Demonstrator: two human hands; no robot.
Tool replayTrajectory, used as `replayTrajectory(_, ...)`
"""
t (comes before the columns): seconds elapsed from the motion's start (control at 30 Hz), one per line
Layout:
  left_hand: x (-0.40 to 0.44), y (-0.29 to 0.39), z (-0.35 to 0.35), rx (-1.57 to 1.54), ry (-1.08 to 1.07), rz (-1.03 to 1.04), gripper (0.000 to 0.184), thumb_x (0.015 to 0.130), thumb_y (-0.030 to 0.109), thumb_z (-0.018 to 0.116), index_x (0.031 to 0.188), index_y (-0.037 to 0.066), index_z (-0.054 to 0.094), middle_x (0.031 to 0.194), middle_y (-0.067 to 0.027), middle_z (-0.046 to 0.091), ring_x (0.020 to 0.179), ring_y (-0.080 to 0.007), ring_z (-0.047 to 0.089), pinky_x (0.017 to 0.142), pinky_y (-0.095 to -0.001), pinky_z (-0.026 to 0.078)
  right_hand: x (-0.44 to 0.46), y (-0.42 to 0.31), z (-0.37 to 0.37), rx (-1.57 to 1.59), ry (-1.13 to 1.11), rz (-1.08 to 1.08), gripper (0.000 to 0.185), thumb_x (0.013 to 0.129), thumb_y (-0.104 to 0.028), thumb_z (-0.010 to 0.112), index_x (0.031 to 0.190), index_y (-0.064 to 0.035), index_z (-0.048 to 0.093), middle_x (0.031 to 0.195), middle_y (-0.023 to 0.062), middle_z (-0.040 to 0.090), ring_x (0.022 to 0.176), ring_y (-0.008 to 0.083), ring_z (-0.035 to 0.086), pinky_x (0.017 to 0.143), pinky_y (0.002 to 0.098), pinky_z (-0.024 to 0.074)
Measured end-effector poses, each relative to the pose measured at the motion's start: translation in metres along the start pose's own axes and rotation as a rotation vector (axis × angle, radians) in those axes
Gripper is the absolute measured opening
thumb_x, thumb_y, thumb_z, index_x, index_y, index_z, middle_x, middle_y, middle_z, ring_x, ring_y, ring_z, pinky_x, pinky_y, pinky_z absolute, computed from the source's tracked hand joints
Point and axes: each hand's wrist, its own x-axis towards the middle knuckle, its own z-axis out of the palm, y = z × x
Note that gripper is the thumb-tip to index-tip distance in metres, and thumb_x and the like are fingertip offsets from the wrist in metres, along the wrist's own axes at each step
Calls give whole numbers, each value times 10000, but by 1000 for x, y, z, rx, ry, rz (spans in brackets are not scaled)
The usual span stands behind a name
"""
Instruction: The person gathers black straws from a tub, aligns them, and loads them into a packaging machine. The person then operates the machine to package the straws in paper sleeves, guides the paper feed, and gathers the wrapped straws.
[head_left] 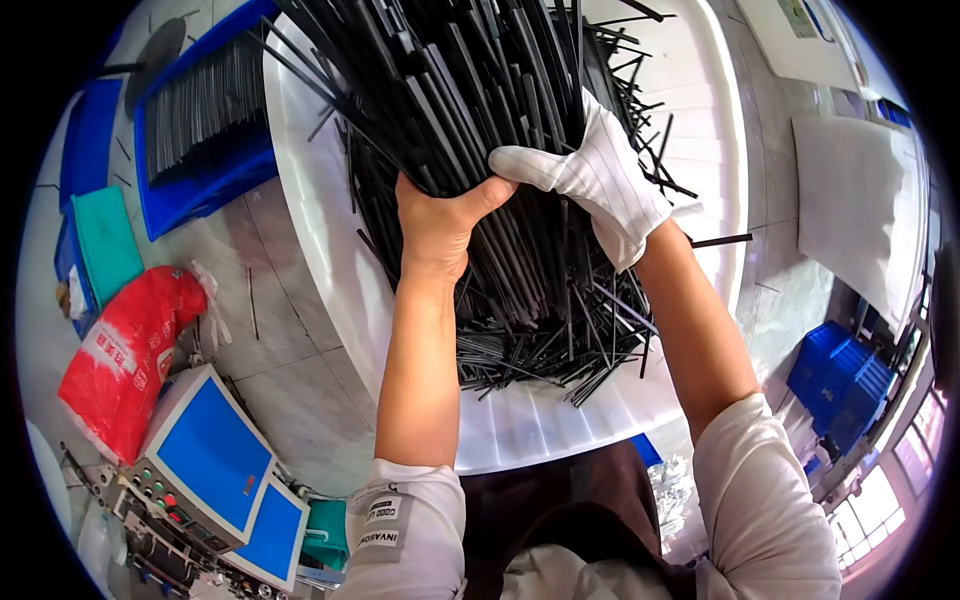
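Observation:
A thick bundle of thin black strips (455, 105) is squeezed between my two hands above a white tub (325, 225). My bare left hand (445, 225) wraps round the bundle's left side. On the other side, my right hand (600, 180), in a white striped glove, grips it with the thumb laid across the front. Both thumbs nearly meet. The fingers behind the bundle are hidden. Below lie many loose black strips (540, 360), heaped crosswise in the tub, with some sticking out past its right side.
A blue crate (205, 190) of stacked dark strips stands on the floor at upper left. Below it are a red sack (130, 350) and a blue-panelled machine (215, 450) with buttons. Blue bins (840, 380) sit at right, near a white panel (860, 205).

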Motion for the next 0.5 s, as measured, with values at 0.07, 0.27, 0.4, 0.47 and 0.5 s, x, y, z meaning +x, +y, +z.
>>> replayTrajectory(0.07, -10, 21, 15, 38, -46, 31, 471, 549, 5, 748, 973, 10, 544, 905, -72, 595, 809, -159, 589, 745, -280, 493, -14, -21, -5, 63, 30, -62, 634, 549, -196, 760, 1089, 1, 492, 939, 97, 602, 851, 162, 572, 764, 278, 462)
replayTrajectory(0.27, -49, 71, 62, 135, -155, 91, 500, 529, 93, 792, 963, 1, 561, 909, -69, 603, 804, -159, 588, 748, -272, 481, -70, -83, -28, 358, 19, -69, 605, 573, -108, 739, 1109, -17, 472, 960, 81, 580, 869, 156, 546, 775, 291, 455)
replayTrajectory(0.4, -85, 68, 71, 200, -198, -24, 605, 505, 177, 820, 1018, 2, 553, 959, -72, 597, 868, -175, 572, 795, -283, 460, -105, -63, -38, 336, 48, -182, 660, 580, -136, 737, 1148, -4, 429, 1017, 101, 552, 918, 178, 522, 823, 302, 432)
replayTrajectory(0.47, -107, 52, 72, 182, -191, -72, 639, 487, 179, 828, 1035, 9, 547, 980, -57, 592, 889, -160, 562, 811, -283, 448, -128, -32, -39, 293, 53, -127, 749, 577, -203, 741, 1194, 15, 378, 1095, 129, 518, 1003, 210, 498, 881, 318, 394)
replayTrajectory(0.5, -118, 40, 70, 171, -173, -104, 656, 480, 179, 831, 1046, 16, 543, 987, -52, 589, 895, -155, 558, 816, -282, 443, -140, -15, -40, 282, 31, -111, 815, 574, -222, 743, 1234, 19, 332, 1154, 138, 484, 1066, 222, 466, 918, 323, 365)
